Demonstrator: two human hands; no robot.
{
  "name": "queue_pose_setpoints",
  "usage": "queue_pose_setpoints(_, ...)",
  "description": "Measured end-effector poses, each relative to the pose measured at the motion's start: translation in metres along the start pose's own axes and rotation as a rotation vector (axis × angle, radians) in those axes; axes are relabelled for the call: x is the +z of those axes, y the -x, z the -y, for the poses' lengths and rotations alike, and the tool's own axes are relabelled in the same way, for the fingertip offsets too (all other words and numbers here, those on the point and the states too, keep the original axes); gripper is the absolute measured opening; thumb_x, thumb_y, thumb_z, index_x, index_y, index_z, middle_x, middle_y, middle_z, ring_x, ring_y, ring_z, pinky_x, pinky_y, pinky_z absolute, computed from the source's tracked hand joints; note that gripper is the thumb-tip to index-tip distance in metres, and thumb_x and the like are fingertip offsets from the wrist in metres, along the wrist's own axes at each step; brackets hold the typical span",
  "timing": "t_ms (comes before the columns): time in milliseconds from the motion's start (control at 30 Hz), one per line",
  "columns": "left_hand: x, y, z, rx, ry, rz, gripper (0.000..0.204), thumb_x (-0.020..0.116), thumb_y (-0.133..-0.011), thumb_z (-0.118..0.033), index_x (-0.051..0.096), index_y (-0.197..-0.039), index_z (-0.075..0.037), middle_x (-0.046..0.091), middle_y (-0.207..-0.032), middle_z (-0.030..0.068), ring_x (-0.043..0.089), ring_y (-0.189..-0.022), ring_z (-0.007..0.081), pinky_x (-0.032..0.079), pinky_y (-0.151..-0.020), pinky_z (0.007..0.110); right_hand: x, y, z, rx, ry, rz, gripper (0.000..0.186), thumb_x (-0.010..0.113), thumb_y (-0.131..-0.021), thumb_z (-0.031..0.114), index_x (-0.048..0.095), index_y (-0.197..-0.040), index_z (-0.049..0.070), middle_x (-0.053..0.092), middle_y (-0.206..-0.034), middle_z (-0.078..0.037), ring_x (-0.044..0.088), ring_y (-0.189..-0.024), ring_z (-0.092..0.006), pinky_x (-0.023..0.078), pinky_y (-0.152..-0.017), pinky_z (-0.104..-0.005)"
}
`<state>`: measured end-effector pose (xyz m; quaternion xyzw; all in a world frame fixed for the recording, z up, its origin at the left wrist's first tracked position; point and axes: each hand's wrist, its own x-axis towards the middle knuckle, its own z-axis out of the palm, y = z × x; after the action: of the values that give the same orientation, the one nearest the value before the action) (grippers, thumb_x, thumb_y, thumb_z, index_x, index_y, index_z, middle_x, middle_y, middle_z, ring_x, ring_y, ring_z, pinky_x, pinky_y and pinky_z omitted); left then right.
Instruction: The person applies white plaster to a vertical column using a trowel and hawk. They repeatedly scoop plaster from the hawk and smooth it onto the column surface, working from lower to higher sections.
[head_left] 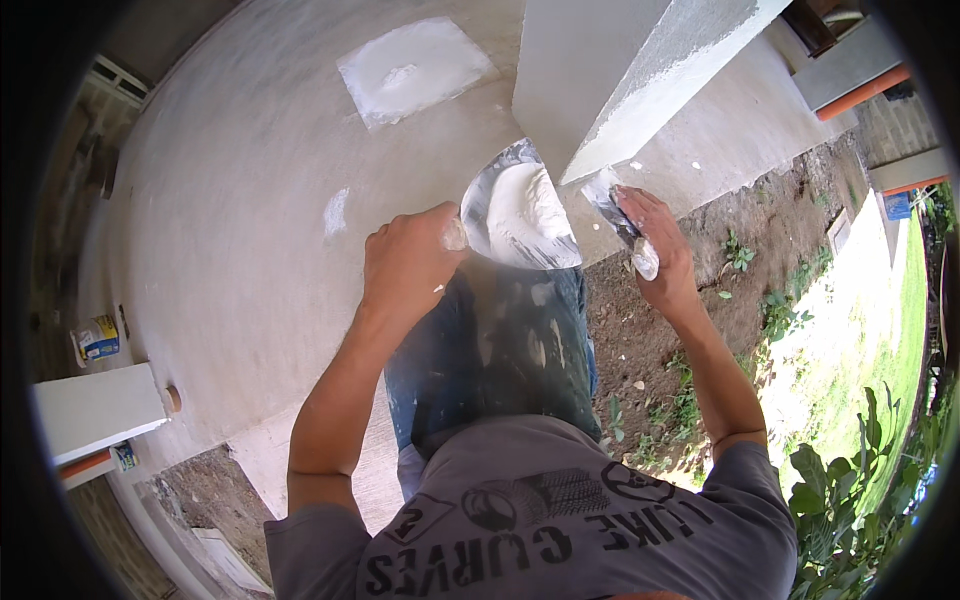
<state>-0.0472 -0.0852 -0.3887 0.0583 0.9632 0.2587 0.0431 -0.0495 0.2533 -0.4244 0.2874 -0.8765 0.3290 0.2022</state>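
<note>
My left hand (pixel 410 250) is closed on the left edge of a half-round plaster pan (pixel 480 208), held level in front of my legs. Inside the pan lies a curved heap of wet white plaster (pixel 532 208), with smears on the grey wall around it. In my right hand (pixel 662 235) is a putty knife (pixel 604 198), its blade coated in white and pointing away from me. White residue also covers the handle end. The blade's tip is close to the lower end of a white pillar (pixel 655 95); whether they touch I cannot tell.
A white powdery patch (pixel 430 65) with a small mound lies on the grey concrete floor (pixel 240 170). To the right, the slab ends at bare soil (pixel 640 350) with weeds, then grass and leafy plants (pixel 840 480). A bag (pixel 98 338) stands near another white pillar (pixel 100 408) on the left.
</note>
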Motion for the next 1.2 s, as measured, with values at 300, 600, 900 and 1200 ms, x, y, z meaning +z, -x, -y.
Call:
queue_pose_setpoints(300,-0.016,-0.013,0.002,0.035,-0.136,0.053,0.018,0.078,-0.092,-0.018,0.076,-0.106,-0.007,0.079,-0.093,0.0202,0.075,-0.093,0.0451,0.056,-0.086,0.053,-0.004,-0.032,0.057,-0.217,0.307,0.307,0.056,0.080,-0.086,0.016,0.074,-0.141,0.006,0.074,-0.144,-0.009,0.065,-0.138,-0.0298,0.041,-0.116,-0.0546)
queue_pose_setpoints(600,0.007,-0.017,0.045,-0.196,-0.018,0.059,0.024,0.079,-0.092,-0.024,0.076,-0.108,-0.006,0.079,-0.095,0.0204,0.076,-0.092,0.0427,0.057,-0.084,0.050,0.056,0.060,-0.070,1.195,-1.029,-0.167,0.028,0.068,-0.103,0.000,0.068,-0.131,-0.002,0.075,-0.119,-0.016,0.071,-0.122,-0.0268,0.061,-0.103,-0.0490)
queue_pose_setpoints(900,0.053,0.035,0.061,-0.354,0.097,0.238,0.027,0.081,-0.091,-0.022,0.075,-0.112,-0.006,0.079,-0.100,0.0217,0.074,-0.097,0.0458,0.057,-0.086,0.051,0.239,0.083,-0.251,1.460,-1.506,-0.652,0.037,0.057,-0.103,-0.003,0.049,-0.138,-0.011,0.061,-0.133,-0.026,0.069,-0.120,-0.0452,0.059,-0.105,-0.0736)
queue_pose_setpoints(1200,0.068,0.062,0.089,-0.423,0.130,0.186,0.028,0.082,-0.092,-0.024,0.078,-0.111,-0.003,0.077,-0.093,0.0221,0.074,-0.084,0.0392,0.056,-0.081,0.044,0.249,0.052,-0.263,1.531,-1.396,-0.593,0.052,0.059,-0.102,0.000,0.041,-0.150,-0.009,0.055,-0.144,-0.029,0.060,-0.133,-0.0518,0.050,-0.109,-0.0810)
